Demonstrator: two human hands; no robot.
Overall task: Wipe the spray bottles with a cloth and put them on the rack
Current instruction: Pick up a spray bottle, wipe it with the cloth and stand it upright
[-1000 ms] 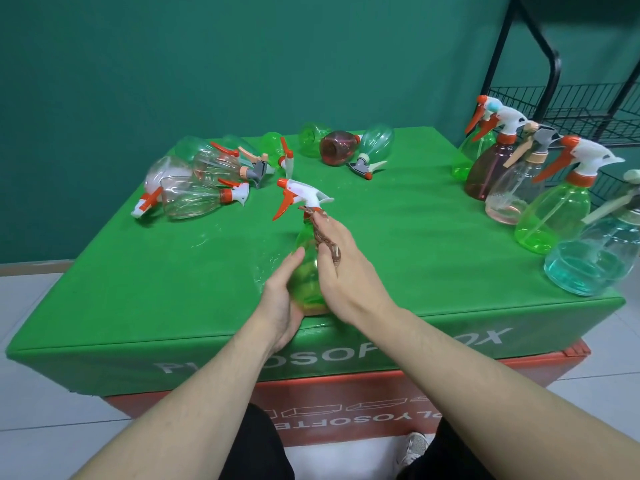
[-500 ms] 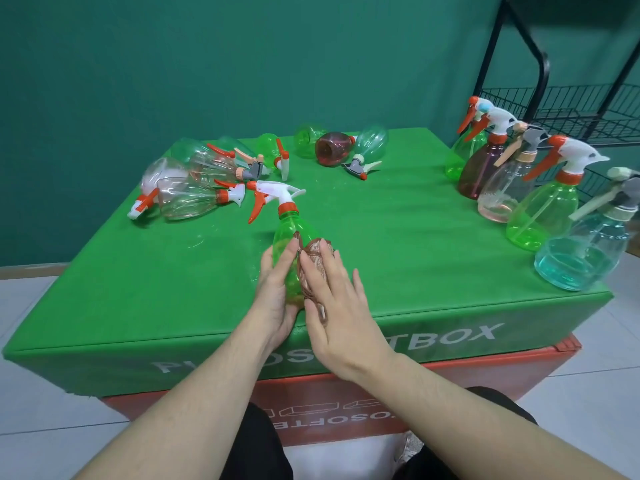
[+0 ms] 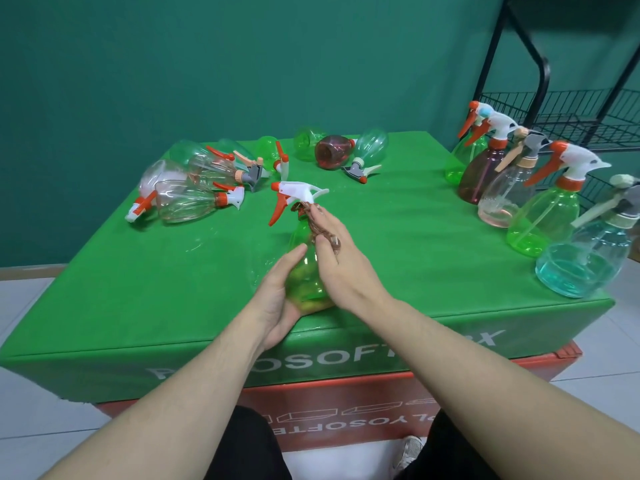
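Right now the left hand [image 3: 277, 299] cups the base of the green spray bottle [image 3: 306, 271], upright over the worktop [image 3: 398, 244] edge, while the right hand [image 3: 341, 268] pinches the cloth [image 3: 320, 225] at its neck. Judging by this, the rack [image 3: 568, 112] sits nearer the right hand.

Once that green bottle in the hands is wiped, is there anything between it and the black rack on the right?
Yes. A row of upright spray bottles stands along the table's right edge, between the held green bottle and the rack, so it likely has to be lifted over them.
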